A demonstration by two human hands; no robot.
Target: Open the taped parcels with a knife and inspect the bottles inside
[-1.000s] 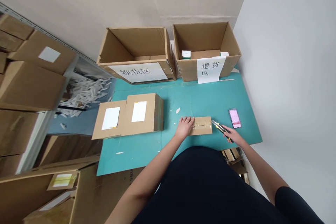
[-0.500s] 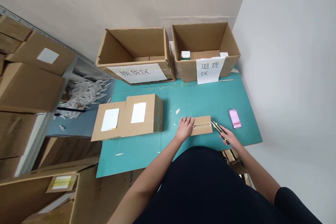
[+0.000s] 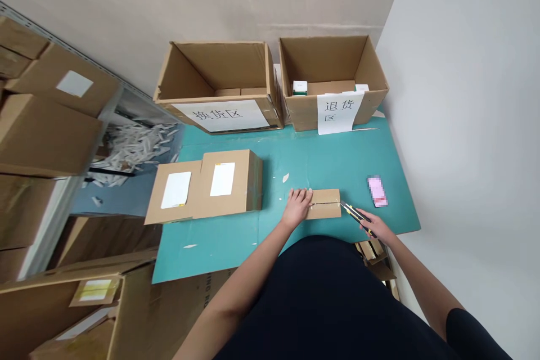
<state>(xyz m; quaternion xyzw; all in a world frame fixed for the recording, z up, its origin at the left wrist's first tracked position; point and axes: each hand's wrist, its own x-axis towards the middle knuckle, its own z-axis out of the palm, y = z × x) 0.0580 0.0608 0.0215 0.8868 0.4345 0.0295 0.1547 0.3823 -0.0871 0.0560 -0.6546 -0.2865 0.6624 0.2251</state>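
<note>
Room, head view: a pale wall (image 3: 464, 95) at the right, stacked cartons (image 3: 46, 129) at the left.
Green surface (image 3: 333, 157): two open bins (image 3: 301, 114) with paper signs at the far edge, two labelled cartons (image 3: 232, 207) at the left, a pixelated pink item (image 3: 378, 191) at the right.
Small box (image 3: 324, 213): flat on the surface near the person, between the hands, a dark seam line running lengthwise along its top.
Left hand (image 3: 297, 206): palm down over the box's left end; whether it grips the edge or only presses, I cannot tell.
Right hand (image 3: 377, 229): closed around a utility knife (image 3: 358, 217), its tip at the seam's right end.
Step in hand: seemingly slitting the seam while the box is steadied.
Next move calls for: probably drawing the blade clear and freeing the flaps, with the left fingers out of its line.
</note>
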